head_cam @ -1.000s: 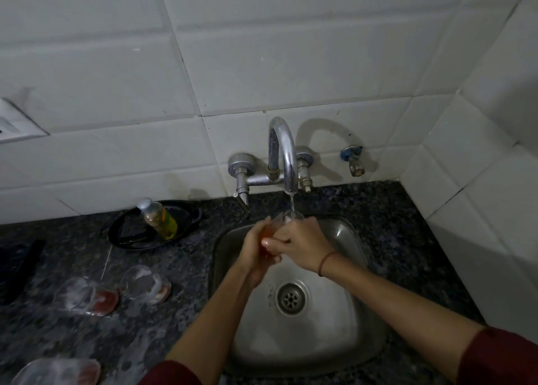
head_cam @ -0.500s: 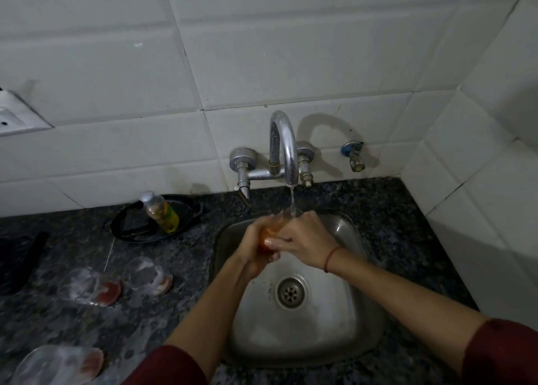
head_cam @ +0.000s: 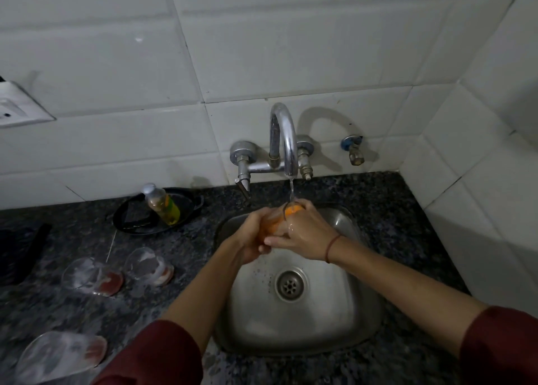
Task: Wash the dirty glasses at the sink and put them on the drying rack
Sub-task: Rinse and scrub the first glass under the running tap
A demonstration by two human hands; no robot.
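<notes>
A: What can't be read?
B: The light is dim. The glass is mostly covered by both hands. Only its rim and an orange tint show, so its base and its cleanliness can't be told. The near glass runs off the bottom-left edge. A dark object at the left edge is cut off and unidentifiable. The wall socket is clipped too.

A: Glass against the hands?
B: It is held over the back of the sink, mouth tilted up toward the faucet, and the water stream meets its rim. The left hand wraps the lower body from the left, fingers curled round it. The right hand closes over it from the right, thumb by the rim, fingertips lying across the left hand's fingers.

A: Elsewhere?
B: On the counter left of the sink, the left glass and right glass lie on their sides with a whitish film inside. Behind them a bottle stands in a black dish.

A: Against 0.5 s ago?
B: Same grip: both hands are still on the glass under the stream. The orange at the rim shows more plainly above the right thumb. The 3 counter glasses have not moved.
</notes>
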